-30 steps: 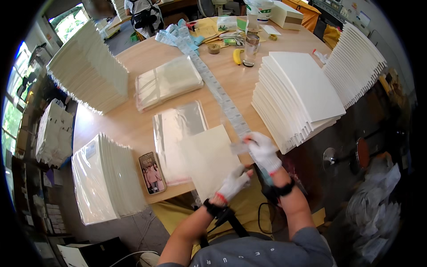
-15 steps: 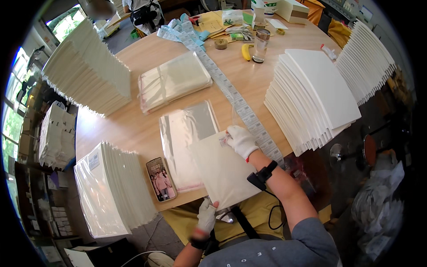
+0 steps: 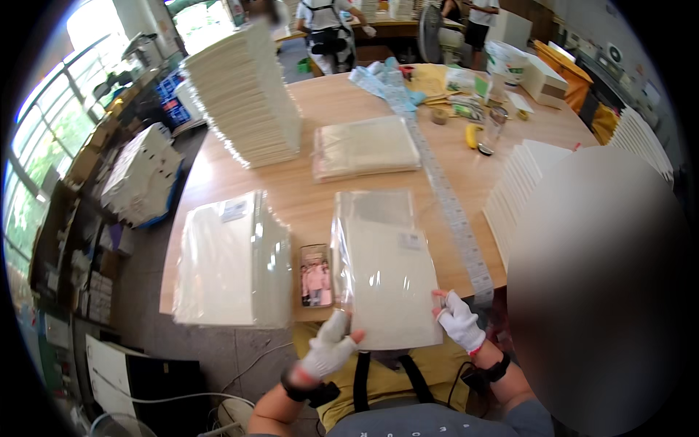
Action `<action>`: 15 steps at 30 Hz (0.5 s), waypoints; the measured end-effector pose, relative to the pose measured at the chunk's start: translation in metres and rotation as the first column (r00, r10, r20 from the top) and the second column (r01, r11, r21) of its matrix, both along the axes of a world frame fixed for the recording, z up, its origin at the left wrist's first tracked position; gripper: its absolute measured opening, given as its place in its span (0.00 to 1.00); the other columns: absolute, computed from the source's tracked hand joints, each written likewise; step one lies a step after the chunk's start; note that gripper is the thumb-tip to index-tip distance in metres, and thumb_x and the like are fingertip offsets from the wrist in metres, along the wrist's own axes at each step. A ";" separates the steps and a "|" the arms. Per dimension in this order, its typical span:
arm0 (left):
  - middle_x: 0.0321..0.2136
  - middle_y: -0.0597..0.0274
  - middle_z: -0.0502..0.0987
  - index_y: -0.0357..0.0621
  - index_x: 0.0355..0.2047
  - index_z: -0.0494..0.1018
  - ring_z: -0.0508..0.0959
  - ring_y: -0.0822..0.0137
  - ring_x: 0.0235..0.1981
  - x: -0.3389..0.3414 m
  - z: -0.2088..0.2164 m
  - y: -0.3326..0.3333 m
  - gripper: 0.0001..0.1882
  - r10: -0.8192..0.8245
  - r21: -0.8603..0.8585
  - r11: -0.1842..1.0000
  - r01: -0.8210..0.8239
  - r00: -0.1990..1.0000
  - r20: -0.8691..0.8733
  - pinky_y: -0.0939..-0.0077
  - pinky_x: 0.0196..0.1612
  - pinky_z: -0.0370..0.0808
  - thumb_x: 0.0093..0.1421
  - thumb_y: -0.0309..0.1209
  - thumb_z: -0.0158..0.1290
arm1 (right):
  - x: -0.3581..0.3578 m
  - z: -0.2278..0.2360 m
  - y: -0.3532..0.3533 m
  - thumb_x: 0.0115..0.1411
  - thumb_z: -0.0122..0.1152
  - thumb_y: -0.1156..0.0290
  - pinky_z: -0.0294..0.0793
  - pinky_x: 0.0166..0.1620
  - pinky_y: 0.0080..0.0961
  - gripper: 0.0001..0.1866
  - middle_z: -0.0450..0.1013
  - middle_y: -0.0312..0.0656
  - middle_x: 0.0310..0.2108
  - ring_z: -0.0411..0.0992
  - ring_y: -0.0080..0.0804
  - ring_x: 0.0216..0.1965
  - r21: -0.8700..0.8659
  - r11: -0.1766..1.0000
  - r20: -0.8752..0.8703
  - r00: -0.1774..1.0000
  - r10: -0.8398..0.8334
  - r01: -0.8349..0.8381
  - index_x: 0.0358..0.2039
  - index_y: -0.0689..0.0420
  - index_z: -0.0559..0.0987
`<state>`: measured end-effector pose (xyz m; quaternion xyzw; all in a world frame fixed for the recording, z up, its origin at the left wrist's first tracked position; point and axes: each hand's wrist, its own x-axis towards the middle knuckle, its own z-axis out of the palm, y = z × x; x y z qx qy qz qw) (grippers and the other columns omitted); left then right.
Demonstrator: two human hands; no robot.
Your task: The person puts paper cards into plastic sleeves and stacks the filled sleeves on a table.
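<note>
A cream board in a clear plastic sleeve (image 3: pixel 393 291) lies over the table's front edge, with a small label near its upper right. My left hand (image 3: pixel 329 348), in a white glove with a bare thumb tip, grips its lower left edge. At the sleeve's lower right edge, my gloved right hand (image 3: pixel 459 320) has its bare fingertips closed on the side. Beneath the board's upper part are clear plastic sleeves (image 3: pixel 375 202). A phone (image 3: pixel 315 275) lies beside them on the left. Left of the phone stands a stack of sleeved boards (image 3: pixel 218 269) with a label on top.
Tall board stacks stand at the back left (image 3: pixel 244 102) and right (image 3: pixel 520 193). A label strip (image 3: pixel 453 211) runs across the table (image 3: pixel 309 197). Behind are a sleeve pack (image 3: pixel 366 148), a banana (image 3: pixel 472 135) and a glass (image 3: pixel 492 131). A blurred patch hides the right side.
My right hand has left the label area at the board's top and moved down to its lower right edge. The board now lies straighter. My view has shifted, showing more of the room.
</note>
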<state>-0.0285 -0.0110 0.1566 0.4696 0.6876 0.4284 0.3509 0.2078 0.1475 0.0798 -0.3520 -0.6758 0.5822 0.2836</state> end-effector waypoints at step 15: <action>0.49 0.57 0.71 0.32 0.56 0.63 0.71 0.70 0.46 -0.243 0.061 -0.148 0.24 0.626 0.007 0.779 -0.627 0.776 -0.079 0.81 0.49 0.66 0.60 0.28 0.47 | -0.289 0.124 -0.065 0.61 0.49 0.65 0.73 0.40 0.29 0.18 0.74 0.54 0.37 0.75 0.43 0.37 0.400 0.734 0.148 0.829 0.539 -0.549 0.47 0.61 0.74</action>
